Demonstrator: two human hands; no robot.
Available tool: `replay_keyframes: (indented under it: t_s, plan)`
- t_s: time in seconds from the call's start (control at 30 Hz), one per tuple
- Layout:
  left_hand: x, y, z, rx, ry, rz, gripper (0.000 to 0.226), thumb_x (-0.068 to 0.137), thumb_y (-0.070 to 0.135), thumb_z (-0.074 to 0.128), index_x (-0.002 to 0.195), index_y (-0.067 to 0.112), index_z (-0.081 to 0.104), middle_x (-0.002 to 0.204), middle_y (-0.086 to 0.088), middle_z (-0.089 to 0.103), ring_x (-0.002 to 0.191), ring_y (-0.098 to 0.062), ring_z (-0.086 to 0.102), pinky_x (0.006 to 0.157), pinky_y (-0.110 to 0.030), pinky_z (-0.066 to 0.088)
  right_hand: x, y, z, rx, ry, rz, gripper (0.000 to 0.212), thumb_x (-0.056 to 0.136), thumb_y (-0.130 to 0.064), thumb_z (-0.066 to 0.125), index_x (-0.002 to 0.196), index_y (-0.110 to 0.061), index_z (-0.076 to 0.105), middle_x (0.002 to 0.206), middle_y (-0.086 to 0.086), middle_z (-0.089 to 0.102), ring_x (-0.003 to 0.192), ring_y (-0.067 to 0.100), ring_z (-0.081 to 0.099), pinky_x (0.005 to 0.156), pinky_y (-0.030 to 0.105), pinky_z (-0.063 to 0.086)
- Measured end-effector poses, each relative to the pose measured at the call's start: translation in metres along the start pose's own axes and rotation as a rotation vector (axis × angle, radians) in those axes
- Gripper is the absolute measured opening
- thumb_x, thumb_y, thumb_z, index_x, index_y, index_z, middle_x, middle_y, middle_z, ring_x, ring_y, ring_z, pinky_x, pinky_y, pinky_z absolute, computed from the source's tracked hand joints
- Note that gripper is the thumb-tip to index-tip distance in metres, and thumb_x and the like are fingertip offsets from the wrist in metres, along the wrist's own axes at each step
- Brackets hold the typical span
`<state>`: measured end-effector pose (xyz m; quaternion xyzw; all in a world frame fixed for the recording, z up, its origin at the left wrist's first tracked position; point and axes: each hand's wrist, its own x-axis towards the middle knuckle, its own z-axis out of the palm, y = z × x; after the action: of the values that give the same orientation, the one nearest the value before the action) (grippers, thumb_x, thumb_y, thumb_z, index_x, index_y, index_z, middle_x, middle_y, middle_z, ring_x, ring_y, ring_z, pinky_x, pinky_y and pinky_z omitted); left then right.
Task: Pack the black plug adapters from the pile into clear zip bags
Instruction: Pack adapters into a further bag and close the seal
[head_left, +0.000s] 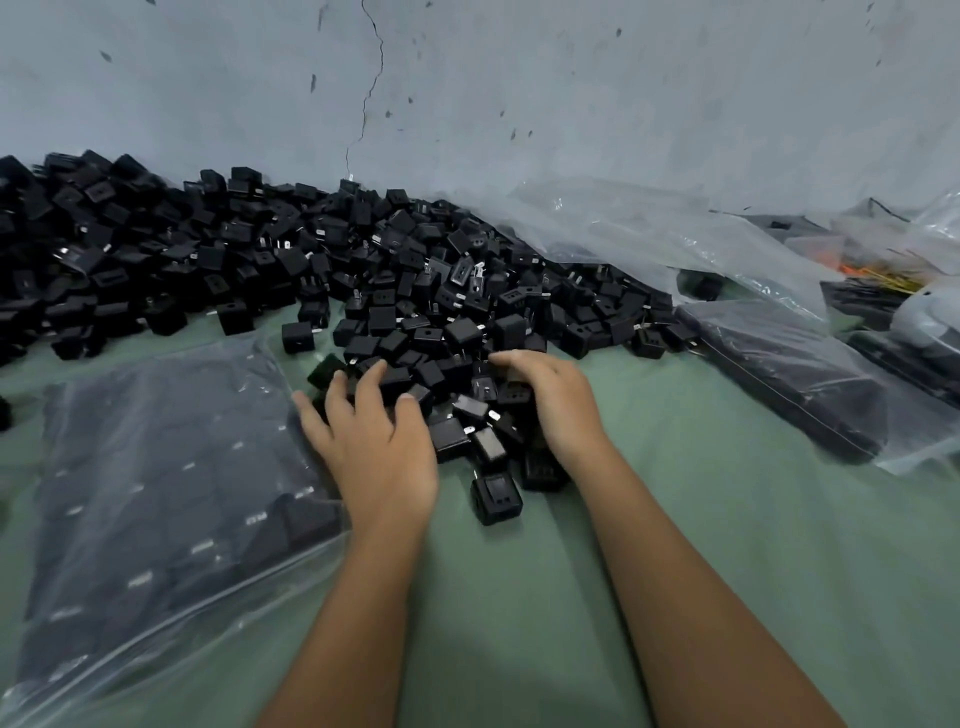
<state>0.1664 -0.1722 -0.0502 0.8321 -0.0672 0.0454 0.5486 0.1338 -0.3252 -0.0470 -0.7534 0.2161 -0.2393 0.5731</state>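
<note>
Plug adapters (291, 260), black and square-bodied, lie in a long heap along the foot of a pale grey wall (519, 78), spilling forward onto a green table cover (727, 519). The heap runs from the far left edge to past the middle, where loose clear plastic sheeting (649, 228) overlaps it on the right.

A smaller cluster of adapters (467, 415) sits at the near edge of the heap, between both hands. The left hand (374, 447) lies palm down on the left side of this cluster, fingers spread and only slightly bent, tips resting on the adapters; it grips nothing. The right hand (550, 400) lies on the right side, fingers curved over the tops of several adapters; whether any is actually clasped I cannot tell, as the fingertips are hidden among them. One adapter (496, 496) stands apart at the near edge of the cluster, between the two forearms.

A filled clear zip bag (156, 493) lies flat on the cover, just left of the left hand, with rows of adapters visible inside. A second filled bag (800, 384) lies to the right, well apart from the right hand. Further bags and some orange and yellow items (872, 273) sit blurred at the far right.
</note>
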Motion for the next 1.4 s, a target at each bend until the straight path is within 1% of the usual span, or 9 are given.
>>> replay_keyframes:
  t_s: [0.1, 0.2, 0.3, 0.5, 0.6, 0.73, 1.03, 1.23, 1.4]
  plan:
    - [-0.005, 0.003, 0.001, 0.076, 0.012, 0.088, 0.048, 0.095, 0.027, 0.047, 0.142, 0.035, 0.043, 0.162, 0.006, 0.015, 0.149, -0.011, -0.014, 0.122, -0.052, 0.001, 0.006, -0.002, -0.011, -0.066, 0.204, -0.032, 0.027, 0.083, -0.04, 0.05, 0.08, -0.031, 0.075, 0.087, -0.01, 0.07, 0.09, 0.01, 0.063, 0.081, 0.029, 0.047]
    - [-0.01, 0.004, 0.005, 0.244, 0.004, 0.237, 0.049, 0.094, 0.029, 0.049, 0.143, 0.034, 0.042, 0.163, 0.002, 0.012, 0.149, -0.015, -0.017, 0.122, -0.046, -0.008, 0.037, -0.001, -0.025, -0.526, 0.406, -0.107, 0.027, 0.092, -0.032, 0.046, 0.097, -0.028, 0.073, 0.123, -0.006, 0.06, 0.119, 0.015, 0.046, 0.103, 0.039, 0.031]
    - [-0.006, 0.0, 0.005, 0.294, 0.025, 0.277, 0.049, 0.092, 0.028, 0.052, 0.14, 0.033, 0.046, 0.163, 0.001, 0.012, 0.149, -0.014, -0.016, 0.121, -0.044, -0.01, 0.087, -0.009, -0.031, -0.865, 0.328, -0.033, 0.039, 0.096, -0.04, 0.037, 0.111, -0.024, 0.069, 0.159, 0.003, 0.019, 0.145, 0.024, 0.009, 0.115, 0.047, 0.005]
    - [0.01, -0.008, 0.001, 0.229, 0.115, 0.35, 0.03, 0.09, 0.015, 0.061, 0.119, 0.022, 0.064, 0.159, -0.006, 0.027, 0.151, -0.02, -0.004, 0.121, -0.049, 0.009, 0.172, -0.017, -0.021, -0.899, 0.181, 0.025, 0.053, 0.096, -0.053, 0.026, 0.139, -0.03, 0.048, 0.161, -0.001, -0.014, 0.147, 0.024, -0.016, 0.114, 0.053, -0.009]
    - [0.01, -0.009, 0.004, 0.236, 0.071, 0.335, 0.024, 0.092, 0.019, 0.058, 0.114, 0.027, 0.064, 0.16, -0.005, 0.022, 0.15, -0.019, -0.01, 0.121, -0.047, 0.005, 0.185, -0.011, -0.017, -0.913, 0.079, 0.084, 0.057, 0.096, -0.054, 0.021, 0.145, -0.033, 0.038, 0.162, -0.002, 0.002, 0.148, 0.021, -0.009, 0.113, 0.056, -0.011]
    - [0.012, -0.007, 0.001, 0.309, 0.02, 0.16, 0.033, 0.093, 0.029, 0.051, 0.125, 0.031, 0.056, 0.164, -0.004, 0.001, 0.147, -0.02, -0.023, 0.12, -0.042, -0.008, 0.173, -0.018, -0.031, -0.972, 0.167, 0.007, 0.049, 0.097, -0.043, 0.02, 0.103, -0.015, 0.06, 0.138, 0.002, 0.045, 0.132, 0.019, 0.036, 0.113, 0.057, -0.004]
    - [0.001, -0.006, 0.011, 0.277, -0.114, 0.088, 0.047, 0.095, 0.036, 0.045, 0.142, 0.034, 0.04, 0.164, 0.004, 0.002, 0.149, -0.024, -0.015, 0.118, -0.044, -0.005, 0.047, 0.015, -0.085, -1.001, 0.669, 0.037, 0.038, 0.096, -0.029, 0.038, 0.07, -0.01, 0.058, 0.088, 0.011, 0.065, 0.073, 0.025, 0.046, 0.105, 0.047, 0.023]
    - [-0.011, 0.003, 0.002, -0.027, -0.036, 0.244, 0.047, 0.094, 0.045, 0.031, 0.14, 0.05, 0.035, 0.158, 0.026, -0.016, 0.144, 0.002, -0.023, 0.118, -0.042, -0.006, -0.014, 0.007, -0.047, -0.662, 0.602, 0.189, 0.035, 0.09, -0.024, 0.044, 0.117, -0.018, 0.066, 0.13, 0.007, 0.053, 0.109, 0.03, 0.051, 0.103, 0.039, 0.033]
    - [-0.041, 0.013, -0.023, -0.347, -0.096, 0.306, 0.037, 0.101, 0.015, 0.044, 0.118, 0.045, 0.055, 0.16, 0.021, 0.018, 0.135, 0.021, 0.014, 0.113, -0.017, 0.019, -0.066, -0.027, 0.019, -0.501, 0.78, -0.028, 0.039, 0.082, -0.011, 0.051, 0.119, -0.018, 0.064, 0.122, 0.007, 0.056, 0.115, 0.026, 0.047, 0.103, 0.04, 0.027]
